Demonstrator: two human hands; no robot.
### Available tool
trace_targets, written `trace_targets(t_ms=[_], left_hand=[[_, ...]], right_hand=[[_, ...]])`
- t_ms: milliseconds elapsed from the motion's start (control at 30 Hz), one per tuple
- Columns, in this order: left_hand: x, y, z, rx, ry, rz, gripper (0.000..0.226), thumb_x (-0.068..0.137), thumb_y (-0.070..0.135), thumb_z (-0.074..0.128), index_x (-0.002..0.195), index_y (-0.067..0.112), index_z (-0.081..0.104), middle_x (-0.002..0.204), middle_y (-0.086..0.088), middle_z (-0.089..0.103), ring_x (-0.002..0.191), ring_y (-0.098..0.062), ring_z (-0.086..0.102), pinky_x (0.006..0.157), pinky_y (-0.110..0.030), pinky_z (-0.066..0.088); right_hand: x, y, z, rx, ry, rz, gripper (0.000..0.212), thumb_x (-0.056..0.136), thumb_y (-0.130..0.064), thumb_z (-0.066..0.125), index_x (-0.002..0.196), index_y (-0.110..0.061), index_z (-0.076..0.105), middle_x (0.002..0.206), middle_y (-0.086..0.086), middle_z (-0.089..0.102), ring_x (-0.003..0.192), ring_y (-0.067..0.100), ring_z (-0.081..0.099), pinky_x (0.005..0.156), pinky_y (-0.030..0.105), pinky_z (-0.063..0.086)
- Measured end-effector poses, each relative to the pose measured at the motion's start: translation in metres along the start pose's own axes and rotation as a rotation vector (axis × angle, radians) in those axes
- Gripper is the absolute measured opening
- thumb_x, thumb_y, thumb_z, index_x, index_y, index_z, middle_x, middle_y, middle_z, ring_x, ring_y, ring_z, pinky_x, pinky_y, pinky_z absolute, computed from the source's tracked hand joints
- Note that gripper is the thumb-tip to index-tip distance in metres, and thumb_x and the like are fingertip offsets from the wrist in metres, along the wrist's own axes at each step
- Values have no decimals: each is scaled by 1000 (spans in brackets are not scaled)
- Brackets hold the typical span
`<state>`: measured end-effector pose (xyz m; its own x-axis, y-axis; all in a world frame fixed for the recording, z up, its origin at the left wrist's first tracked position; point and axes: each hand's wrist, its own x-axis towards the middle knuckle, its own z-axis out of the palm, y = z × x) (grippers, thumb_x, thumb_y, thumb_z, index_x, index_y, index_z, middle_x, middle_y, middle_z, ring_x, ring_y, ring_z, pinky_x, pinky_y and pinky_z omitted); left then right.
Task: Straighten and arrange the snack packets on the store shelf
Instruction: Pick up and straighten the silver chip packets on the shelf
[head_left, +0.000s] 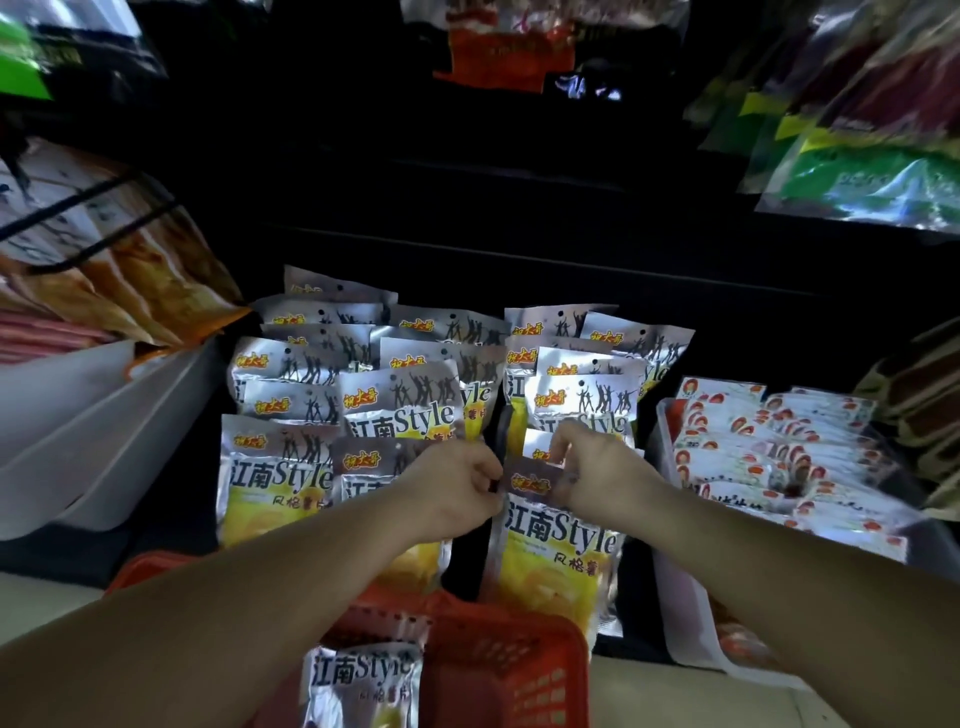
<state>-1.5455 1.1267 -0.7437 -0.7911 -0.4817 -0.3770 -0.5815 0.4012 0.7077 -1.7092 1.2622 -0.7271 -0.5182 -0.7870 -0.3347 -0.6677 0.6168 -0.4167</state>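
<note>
Several silver-and-yellow "Style" snack packets (405, 410) stand in overlapping rows on the dark shelf. One such packet (558, 551) stands upright at the front of the right row. My left hand (457, 486) pinches its top left corner. My right hand (597, 467) pinches its top right corner. Both forearms reach in from the bottom of the view. Another packet of the same kind (361, 680) lies in the red basket (504, 670) below.
A clear tub (670, 582) of white-and-red packets (769, 452) stands to the right. A white bin (98, 426) with orange packets (156, 291) is at the left. Green and dark red packets (872, 171) hang at the upper right. The shelf back is dark.
</note>
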Motion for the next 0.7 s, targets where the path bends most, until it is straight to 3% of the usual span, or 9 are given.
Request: trace_targets(t_ms=[133, 167, 267, 367, 433, 500, 567, 633, 700], left_hand=[[-26, 0, -23, -129, 57, -29, 82, 75, 23, 88, 144, 33, 45, 134, 7, 60, 119, -14, 60, 98, -32, 54], [-34, -1, -30, -220, 57, -41, 79, 70, 23, 91, 137, 36, 51, 132, 8, 63, 119, -14, 62, 101, -35, 54], [-65, -2, -50, -344, 24, -4, 36, 62, 22, 93, 92, 32, 75, 113, 3, 76, 106, -18, 71, 102, -47, 55], [-107, 15, -73, -369, 101, 88, 15, 78, 19, 88, 79, 17, 74, 82, 3, 72, 82, -14, 69, 83, -30, 58], [-139, 33, -92, -386, 168, 156, 23, 88, 22, 81, 83, 5, 65, 75, -8, 60, 73, -21, 61, 71, -27, 53], [-171, 46, -109, -417, 236, 195, 27, 92, 24, 76, 92, 0, 62, 90, -23, 65, 86, -39, 65, 80, -42, 57], [-203, 57, -120, -464, 299, 221, 24, 94, 26, 74, 98, 3, 66, 104, -23, 70, 102, -46, 65, 88, -53, 57], [-232, 66, -126, -507, 344, 244, 19, 94, 31, 74, 103, 15, 71, 107, -16, 74, 104, -50, 63, 95, -62, 52], [-256, 73, -128, -557, 380, 277, 17, 92, 32, 76, 107, 27, 71, 104, -12, 75, 100, -48, 66, 94, -64, 54]], right_hand=[[-24, -34, -20, 109, -9, -151, 45, 80, -13, 80, 82, -35, 41, 83, 5, 69, 73, 26, 69, 60, 54, 56], [-32, -44, -26, 121, -20, -178, 45, 80, -11, 81, 81, -33, 42, 84, 3, 71, 73, 23, 71, 61, 53, 57], [-57, -80, -48, 146, -16, -248, 39, 81, -10, 82, 80, -22, 45, 81, 1, 71, 68, 17, 67, 61, 46, 55], [-90, -115, -73, 114, 105, -294, 39, 83, -19, 83, 76, -22, 44, 74, -3, 58, 62, 14, 50, 60, 42, 47], [-114, -130, -88, 82, 291, -365, 43, 85, -25, 82, 72, -25, 41, 81, -5, 57, 74, 13, 55, 69, 44, 50], [-137, -140, -100, 173, 473, -434, 47, 83, -23, 86, 69, -28, 42, 108, -10, 59, 109, 8, 57, 86, 37, 49], [-161, -151, -106, 382, 512, -404, 42, 79, -19, 89, 69, -27, 50, 130, -14, 53, 131, -1, 46, 98, 31, 41], [-183, -160, -102, 587, 394, -326, 32, 79, -18, 89, 74, -26, 58, 124, -10, 59, 125, -2, 54, 97, 27, 47], [-198, -168, -88, 812, 196, -270, 25, 80, -18, 89, 79, -21, 65, 103, 7, 64, 101, 18, 67, 88, 35, 58]])
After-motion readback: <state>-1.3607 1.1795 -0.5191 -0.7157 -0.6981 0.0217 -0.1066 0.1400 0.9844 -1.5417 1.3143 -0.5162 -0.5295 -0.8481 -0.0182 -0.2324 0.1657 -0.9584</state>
